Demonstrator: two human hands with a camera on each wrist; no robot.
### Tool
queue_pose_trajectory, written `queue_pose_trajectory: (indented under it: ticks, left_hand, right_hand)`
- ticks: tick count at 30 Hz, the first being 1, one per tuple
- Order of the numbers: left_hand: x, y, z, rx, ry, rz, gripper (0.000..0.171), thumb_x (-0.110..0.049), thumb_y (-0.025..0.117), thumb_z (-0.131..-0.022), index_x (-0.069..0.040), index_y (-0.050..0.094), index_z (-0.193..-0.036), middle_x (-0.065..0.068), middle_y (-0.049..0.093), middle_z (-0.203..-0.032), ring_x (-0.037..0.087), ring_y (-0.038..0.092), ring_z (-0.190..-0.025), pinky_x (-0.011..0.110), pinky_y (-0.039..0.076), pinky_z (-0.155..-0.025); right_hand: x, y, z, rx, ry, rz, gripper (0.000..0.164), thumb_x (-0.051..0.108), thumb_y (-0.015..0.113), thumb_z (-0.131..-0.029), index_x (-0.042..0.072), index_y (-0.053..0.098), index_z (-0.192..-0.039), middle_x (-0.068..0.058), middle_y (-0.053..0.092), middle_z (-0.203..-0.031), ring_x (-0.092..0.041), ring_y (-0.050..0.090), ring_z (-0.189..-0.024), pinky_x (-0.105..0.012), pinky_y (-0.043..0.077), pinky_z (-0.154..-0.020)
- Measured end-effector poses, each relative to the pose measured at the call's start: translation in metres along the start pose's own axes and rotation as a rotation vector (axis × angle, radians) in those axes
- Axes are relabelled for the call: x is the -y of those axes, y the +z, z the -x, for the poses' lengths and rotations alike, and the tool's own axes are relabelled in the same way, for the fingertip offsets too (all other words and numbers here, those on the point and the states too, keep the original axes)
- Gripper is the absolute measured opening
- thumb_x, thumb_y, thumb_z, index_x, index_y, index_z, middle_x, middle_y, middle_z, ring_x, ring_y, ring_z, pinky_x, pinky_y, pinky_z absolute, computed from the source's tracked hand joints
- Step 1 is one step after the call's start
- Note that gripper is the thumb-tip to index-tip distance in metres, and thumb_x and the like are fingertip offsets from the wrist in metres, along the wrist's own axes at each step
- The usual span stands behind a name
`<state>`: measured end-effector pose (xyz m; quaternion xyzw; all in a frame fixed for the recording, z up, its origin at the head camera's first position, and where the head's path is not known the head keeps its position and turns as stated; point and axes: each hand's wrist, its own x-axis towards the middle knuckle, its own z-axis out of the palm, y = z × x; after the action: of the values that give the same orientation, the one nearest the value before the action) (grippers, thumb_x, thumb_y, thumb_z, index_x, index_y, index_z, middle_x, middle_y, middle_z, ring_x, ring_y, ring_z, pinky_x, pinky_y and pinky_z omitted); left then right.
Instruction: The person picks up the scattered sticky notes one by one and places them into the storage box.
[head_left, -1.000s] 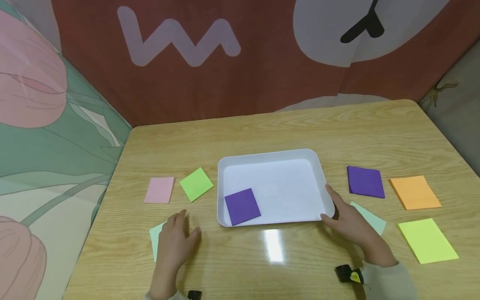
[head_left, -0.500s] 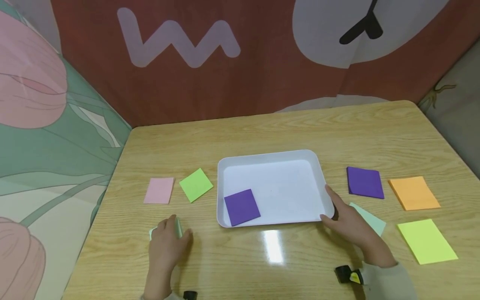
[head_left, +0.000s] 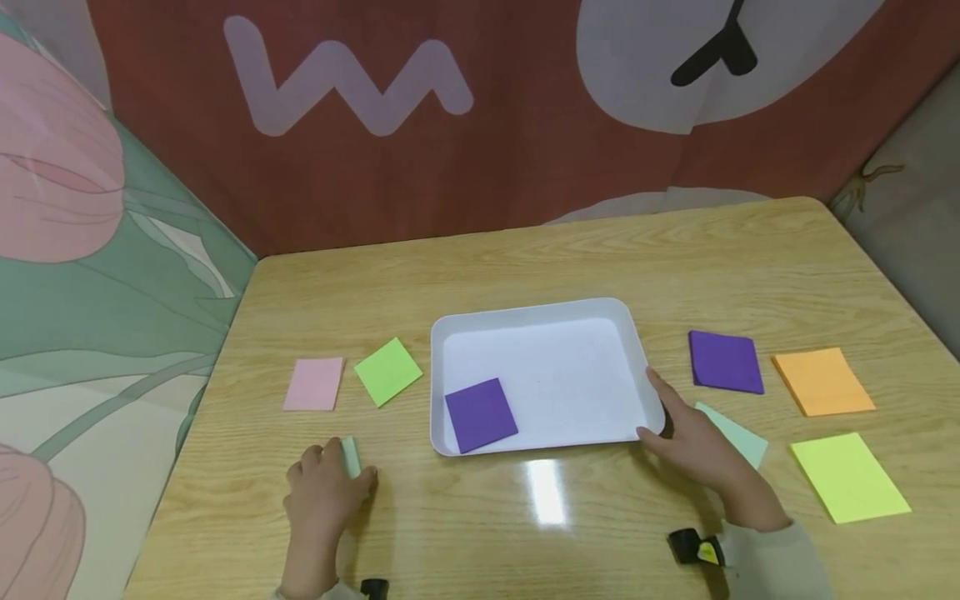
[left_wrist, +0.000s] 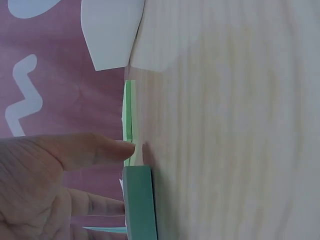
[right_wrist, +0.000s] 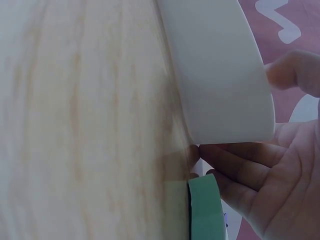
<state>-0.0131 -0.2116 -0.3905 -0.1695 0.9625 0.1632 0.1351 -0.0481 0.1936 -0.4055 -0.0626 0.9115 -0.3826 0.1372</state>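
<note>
A white tray (head_left: 577,375) stands mid-table with a purple sticky-note pad (head_left: 481,415) in its near-left corner. My right hand (head_left: 701,446) grips the tray's near-right corner, thumb at the near side and fingers along the right side. My left hand (head_left: 322,492) lies over a mint-green sticky-note pad (head_left: 351,457), covering most of it. In the left wrist view, fingers (left_wrist: 97,204) reach behind the pad's thick edge (left_wrist: 140,200). The thumb (left_wrist: 107,149) is extended and appears apart from it.
Left of the tray lie a pink pad (head_left: 314,384) and a green pad (head_left: 387,372). On the right are a purple pad (head_left: 726,361), an orange pad (head_left: 824,382), a yellow-green pad (head_left: 851,477) and another mint pad (head_left: 738,437), partly behind the right hand. Patterned cloth (head_left: 450,183) borders the table.
My left hand has moved down and left onto the mint-green pad, which shows at a different angle beside the fingers. The right hand keeps its grip on the tray.
</note>
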Motion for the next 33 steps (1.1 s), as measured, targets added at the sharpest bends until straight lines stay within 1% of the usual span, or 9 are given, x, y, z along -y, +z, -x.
queue_pose_trajectory:
  ticks: [2, 4, 10, 15, 19, 26, 33]
  left_hand:
    - [0.0007, -0.0004, 0.0002, 0.009, -0.005, 0.004, 0.069, -0.035, 0.057, -0.077, 0.006, 0.030, -0.126, 0.034, 0.024, -0.122, 0.053, 0.019, -0.108, 0.066, 0.031, -0.070]
    - [0.0013, -0.0008, 0.0004, 0.019, -0.008, 0.011, 0.071, -0.035, 0.056, -0.078, 0.006, 0.027, -0.127, 0.035, 0.022, -0.122, 0.054, 0.021, -0.106, 0.065, 0.033, -0.068]
    - [0.0037, -0.0003, 0.0009, 0.039, -0.031, 0.018, 0.074, -0.037, 0.056, -0.078, 0.006, 0.023, -0.128, 0.036, 0.019, -0.122, 0.056, 0.029, -0.097, 0.057, 0.040, -0.061]
    - [0.0055, 0.0004, 0.0002, 0.041, -0.032, -0.002, 0.076, -0.039, 0.056, -0.078, 0.005, 0.022, -0.129, 0.035, 0.019, -0.123, 0.055, 0.030, -0.098, 0.055, 0.041, -0.059]
    - [0.0063, 0.0003, -0.0005, 0.035, -0.036, 0.015, 0.077, -0.037, 0.058, -0.075, 0.006, 0.023, -0.128, 0.035, 0.021, -0.121, 0.053, 0.030, -0.095, 0.053, 0.040, -0.057]
    - [0.0081, 0.0008, -0.0017, 0.016, -0.002, 0.018, 0.078, -0.034, 0.064, -0.066, 0.006, 0.031, -0.124, 0.032, 0.021, -0.121, 0.050, 0.024, -0.098, 0.056, 0.038, -0.058]
    - [0.0073, 0.0020, -0.0012, -0.021, 0.032, 0.028, 0.078, -0.031, 0.066, -0.060, 0.005, 0.034, -0.123, 0.029, 0.022, -0.122, 0.048, 0.023, -0.101, 0.058, 0.037, -0.060]
  right_hand:
    - [-0.0001, -0.0003, -0.0003, -0.004, -0.005, 0.004, 0.082, 0.024, 0.057, -0.081, 0.003, 0.003, -0.138, -0.031, 0.017, -0.134, -0.048, 0.022, -0.116, -0.054, 0.023, -0.091]
    - [-0.0001, -0.0006, -0.0004, -0.006, -0.009, 0.006, 0.082, 0.024, 0.057, -0.081, 0.003, 0.003, -0.138, -0.031, 0.017, -0.134, -0.048, 0.022, -0.116, -0.055, 0.023, -0.091]
    - [0.0003, -0.0005, -0.0004, -0.005, -0.011, 0.007, 0.082, 0.024, 0.057, -0.080, 0.003, 0.003, -0.138, -0.031, 0.018, -0.134, -0.048, 0.023, -0.115, -0.055, 0.023, -0.091]
    - [0.0012, -0.0009, 0.0002, -0.006, -0.008, 0.008, 0.082, 0.024, 0.057, -0.080, 0.002, 0.003, -0.138, -0.032, 0.017, -0.133, -0.049, 0.023, -0.115, -0.055, 0.023, -0.090]
    - [0.0019, -0.0013, 0.0004, -0.005, -0.006, 0.007, 0.082, 0.024, 0.057, -0.080, 0.001, 0.003, -0.138, -0.032, 0.018, -0.133, -0.049, 0.023, -0.115, -0.055, 0.024, -0.090]
    - [0.0017, -0.0010, 0.0006, -0.005, -0.005, 0.005, 0.082, 0.024, 0.057, -0.080, 0.002, 0.002, -0.138, -0.032, 0.018, -0.133, -0.048, 0.023, -0.115, -0.055, 0.024, -0.090]
    - [0.0012, -0.0004, 0.0001, -0.008, -0.010, 0.007, 0.082, 0.024, 0.057, -0.080, 0.001, 0.003, -0.138, -0.032, 0.018, -0.133, -0.048, 0.023, -0.115, -0.055, 0.024, -0.090]
